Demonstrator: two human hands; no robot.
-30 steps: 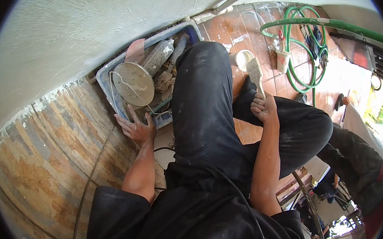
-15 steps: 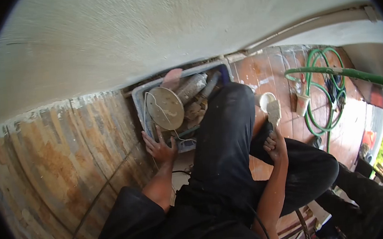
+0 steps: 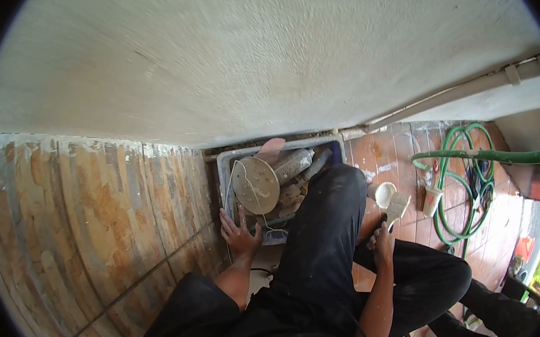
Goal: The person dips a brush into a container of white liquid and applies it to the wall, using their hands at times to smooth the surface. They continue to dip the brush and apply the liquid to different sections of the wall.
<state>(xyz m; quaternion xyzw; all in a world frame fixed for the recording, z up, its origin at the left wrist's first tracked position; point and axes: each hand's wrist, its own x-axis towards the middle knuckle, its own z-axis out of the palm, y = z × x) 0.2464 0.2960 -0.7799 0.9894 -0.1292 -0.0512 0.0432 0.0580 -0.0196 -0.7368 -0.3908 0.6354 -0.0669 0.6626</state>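
Observation:
My left hand point(image 3: 241, 234), fingers spread, rests at the near left corner of a grey tub point(image 3: 224, 172). In the tub lie a round lid point(image 3: 256, 186) with a white cord across it, a rough cylinder point(image 3: 294, 164) and broken pieces. Wrapped round the dark handle of a wide, paint-coated brush point(image 3: 398, 206) is my right hand point(image 3: 383, 243). The brush head is beside a white cup point(image 3: 385, 194) on the tiled floor.
A painted wall point(image 3: 260, 54) with a pipe point(image 3: 469, 92) along its base runs across the front. Streaked boards point(image 3: 95, 222) lie at left. At right are a coiled green hose point(image 3: 441, 218) and another cup point(image 3: 433, 201).
The view has tilted up, so the wall fills more of it and the tub sits lower. The brush has turned, its head now angled to the right beside the cup.

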